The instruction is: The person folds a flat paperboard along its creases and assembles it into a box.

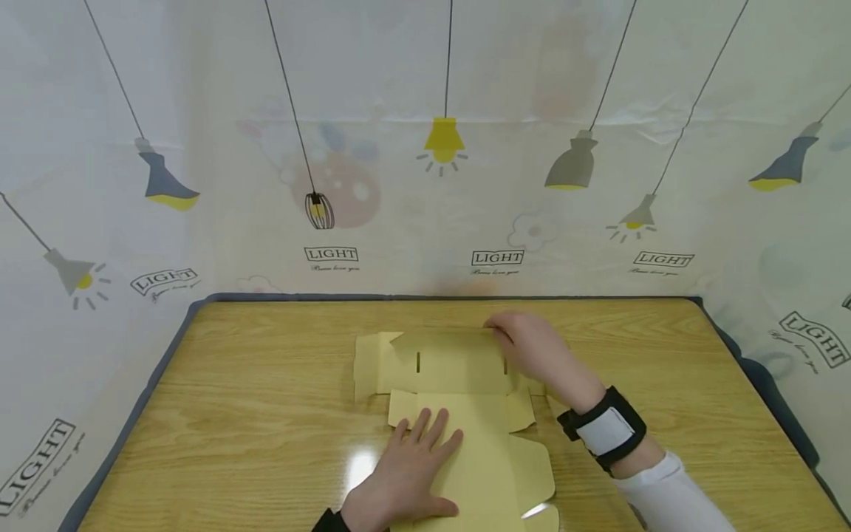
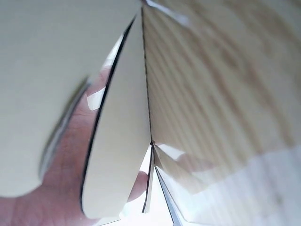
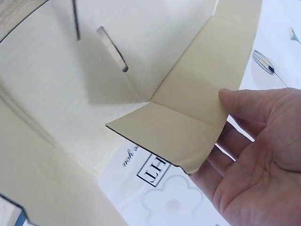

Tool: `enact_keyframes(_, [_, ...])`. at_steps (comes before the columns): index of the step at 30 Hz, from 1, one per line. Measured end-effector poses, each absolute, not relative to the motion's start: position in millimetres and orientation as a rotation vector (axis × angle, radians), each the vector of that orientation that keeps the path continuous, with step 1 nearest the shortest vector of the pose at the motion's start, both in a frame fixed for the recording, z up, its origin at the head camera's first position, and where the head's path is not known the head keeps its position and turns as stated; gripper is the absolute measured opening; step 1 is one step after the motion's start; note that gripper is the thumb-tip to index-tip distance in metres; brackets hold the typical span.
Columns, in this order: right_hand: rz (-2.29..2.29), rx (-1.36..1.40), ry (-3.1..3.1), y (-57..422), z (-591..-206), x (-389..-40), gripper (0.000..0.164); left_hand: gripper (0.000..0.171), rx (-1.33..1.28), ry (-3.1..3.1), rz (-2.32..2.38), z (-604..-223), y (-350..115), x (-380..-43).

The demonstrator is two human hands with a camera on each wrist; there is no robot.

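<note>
A tan cardboard box blank [image 1: 485, 432] lies unfolded, its long side running away from me. My left hand [image 1: 412, 473] rests on its near left part with spread fingers. At the far end, my right hand [image 1: 532, 351] pinches the raised edge of the end flap near its right corner. In the right wrist view, the thumb lies on the inner face of this folded flap [image 3: 193, 70], with the other fingers behind it. Two narrow slots show in the far panel. The left wrist view has a side flap [image 2: 115, 127] standing between the camera and the left fingers.
The box blank lies on a glossy wood-grain table [image 1: 266, 399]. A pale wall covering [image 1: 412, 222] printed with hanging lamps rises along the table's back and sides. Rounded side flaps [image 1: 532, 469] stick out to the right of the blank.
</note>
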State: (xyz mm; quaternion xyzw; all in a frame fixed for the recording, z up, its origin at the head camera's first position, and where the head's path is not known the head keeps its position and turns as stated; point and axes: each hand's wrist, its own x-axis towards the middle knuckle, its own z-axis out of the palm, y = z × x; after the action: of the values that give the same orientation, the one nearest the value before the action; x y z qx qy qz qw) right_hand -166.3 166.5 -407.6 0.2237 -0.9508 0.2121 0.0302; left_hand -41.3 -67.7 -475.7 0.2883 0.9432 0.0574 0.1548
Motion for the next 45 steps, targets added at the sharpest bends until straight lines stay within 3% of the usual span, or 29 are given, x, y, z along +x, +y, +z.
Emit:
enact_keyframes(23, [0.754,0.650,-2.790,174,-407,-111,0.019,0.099,0.801,2.659,0.181,-476,-67,-45])
enact_keyframes(45, [0.912,0.669,-2.915,180,-413,-104,0.021,0.101,0.808,2.663,0.170,-473,-68,-46])
